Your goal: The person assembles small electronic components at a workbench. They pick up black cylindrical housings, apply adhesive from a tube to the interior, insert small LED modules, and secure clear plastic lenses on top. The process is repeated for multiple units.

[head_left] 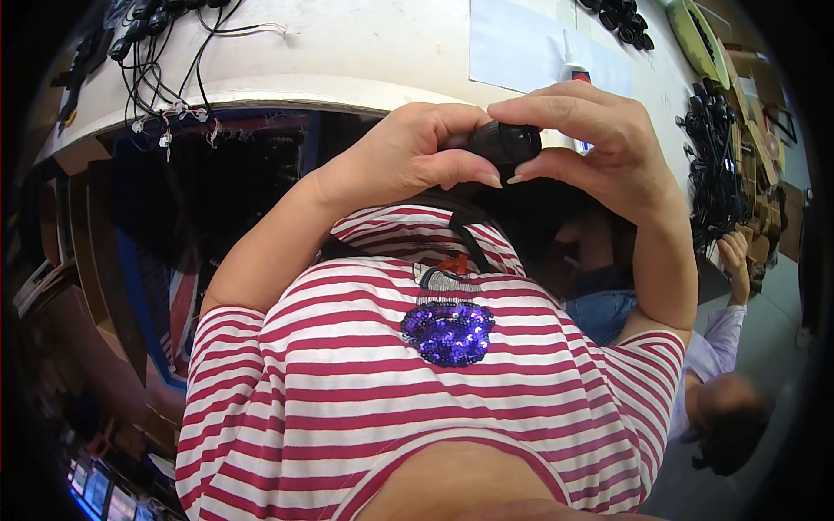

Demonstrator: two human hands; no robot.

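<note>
A black, round, ribbed plastic part with a wider rim at its right end is held between my two hands, just off the table's near edge. My left hand is closed around its left side, thumb along the underside. On the right, my right hand grips the rim between thumb and fingers. The part's inner face is mostly hidden. Past the right hand, a glue bottle with a white nozzle, partly covered by my fingers, is by a white sheet.
Black cables with small white connectors hang over the table's left edge. Several black round parts lie at the far right, near a green basket. More black cables are heaped at right, where another person's hand reaches.
</note>
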